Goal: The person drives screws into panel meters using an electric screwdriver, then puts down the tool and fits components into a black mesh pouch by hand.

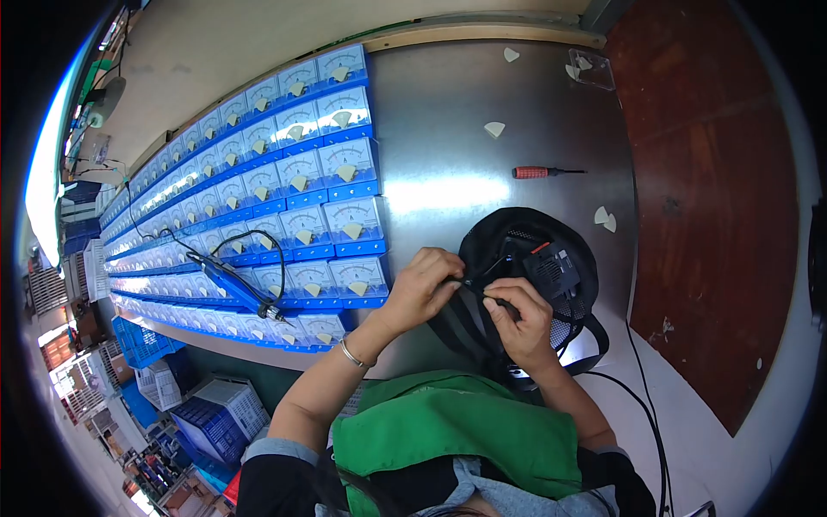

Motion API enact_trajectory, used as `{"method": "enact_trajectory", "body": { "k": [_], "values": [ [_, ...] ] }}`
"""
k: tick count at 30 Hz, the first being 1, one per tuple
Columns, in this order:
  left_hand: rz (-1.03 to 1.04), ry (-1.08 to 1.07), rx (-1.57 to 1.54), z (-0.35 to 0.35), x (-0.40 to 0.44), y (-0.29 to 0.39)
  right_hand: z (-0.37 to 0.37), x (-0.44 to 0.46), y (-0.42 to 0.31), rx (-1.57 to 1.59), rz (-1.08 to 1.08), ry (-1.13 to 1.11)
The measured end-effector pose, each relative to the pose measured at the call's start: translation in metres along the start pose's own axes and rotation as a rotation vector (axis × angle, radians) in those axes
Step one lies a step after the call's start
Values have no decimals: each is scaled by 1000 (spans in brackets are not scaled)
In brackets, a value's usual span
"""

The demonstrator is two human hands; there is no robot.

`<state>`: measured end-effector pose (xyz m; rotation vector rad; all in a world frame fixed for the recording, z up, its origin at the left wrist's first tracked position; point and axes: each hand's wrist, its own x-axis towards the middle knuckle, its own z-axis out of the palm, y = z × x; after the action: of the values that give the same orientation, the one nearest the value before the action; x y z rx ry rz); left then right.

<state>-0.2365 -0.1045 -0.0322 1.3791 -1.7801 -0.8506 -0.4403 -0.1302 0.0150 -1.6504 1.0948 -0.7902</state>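
Note:
A black mesh bag (482,228) with straps lies at the front edge of the metal table, and a black box-shaped device (552,270) with an orange-red part rests in it. Over the bag's left side, my left hand (422,286) is closed in a pinch on a thin black cord (469,281). Close beside it, my right hand (522,320) pinches the same dark cord between thumb and fingers. The cord's exact end is hidden by my fingertips. A black strap (457,332) hangs below my hands.
Rows of panel meters (349,220) in blue trays fill the table's left side, with a blue electric screwdriver (231,284) lying across them. A red-handled screwdriver (532,172), pale fan-shaped pieces (494,129) and a small clear box (594,72) lie farther back. Cables run along the right.

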Motion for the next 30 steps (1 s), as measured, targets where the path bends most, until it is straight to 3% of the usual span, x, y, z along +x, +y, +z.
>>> {"method": "enact_trajectory", "body": {
  "k": [5, 8, 10, 14, 17, 20, 21, 25, 30],
  "values": [
    [58, 10, 191, 2, 7, 14, 6, 2, 9, -83, -173, -160],
    [-4, 17, 143, -3, -1, 1, -5, -6, 1, -188, -70, -101],
    [-96, 8, 96, -7, -4, -3, -7, -16, 1, -263, -62, -145],
    [-85, -19, 52, -4, -2, 0, -8, -31, 15, -376, -26, -253],
    [-49, -26, 89, -6, -3, 2, -23, -23, 22, -251, -38, -201],
    [-5, -22, 83, -5, -2, 3, -40, -5, 5, -155, 145, -203],
    [19, -12, 73, -4, -3, 0, -30, -1, 13, -132, -53, 7],
    [68, 42, 148, 0, -3, 5, -34, 2, 15, -202, -26, -152],
    [-67, 58, 116, 2, -3, 7, -32, 5, 16, -281, -117, -153]
  ]
}}
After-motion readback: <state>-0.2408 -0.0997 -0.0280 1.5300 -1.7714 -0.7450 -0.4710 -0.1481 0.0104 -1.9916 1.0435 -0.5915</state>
